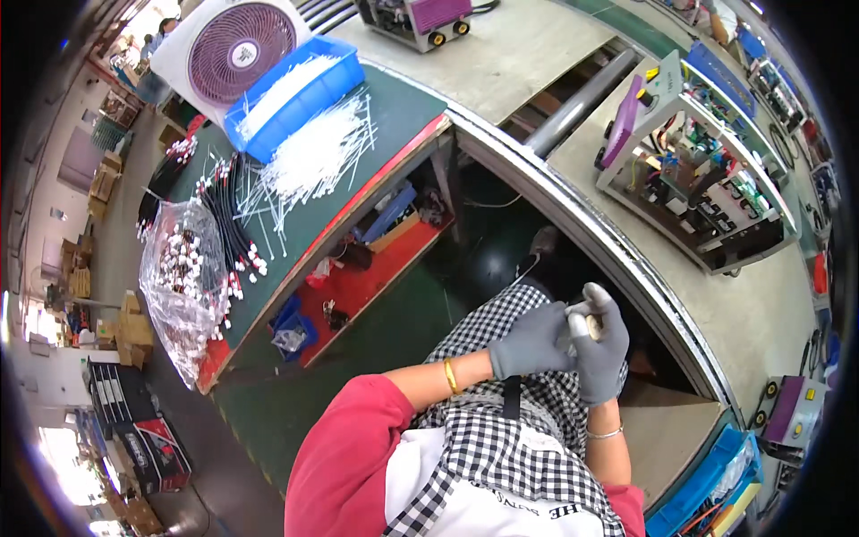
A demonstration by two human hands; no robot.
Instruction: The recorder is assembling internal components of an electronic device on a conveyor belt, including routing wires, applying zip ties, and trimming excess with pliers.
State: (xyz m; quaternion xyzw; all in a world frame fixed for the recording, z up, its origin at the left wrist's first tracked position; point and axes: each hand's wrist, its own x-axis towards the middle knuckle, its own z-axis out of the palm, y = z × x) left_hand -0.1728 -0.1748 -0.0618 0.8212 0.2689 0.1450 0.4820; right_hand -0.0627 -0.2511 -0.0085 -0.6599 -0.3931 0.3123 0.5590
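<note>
Both my hands wear grey gloves and meet in front of my checked apron [501, 438]. My left hand [532, 345] reaches across with its fingers bent against the fingers of my right hand [603, 349]. The right hand is raised with its fingers curled, and a white wrapping shows on one fingertip. Between its thumb and fingers is a small tan spot, too small to name. What the left fingertips pinch, if anything, is hidden behind the right hand.
On the green-topped table at left are a blue bin [295, 94] of white cable ties, loose ties [318, 152], bagged wire connectors [183, 277] and a fan [242, 54]. An open-sided machine [698, 170] stands on the conveyor at right. A blue tray [716, 483] sits at lower right.
</note>
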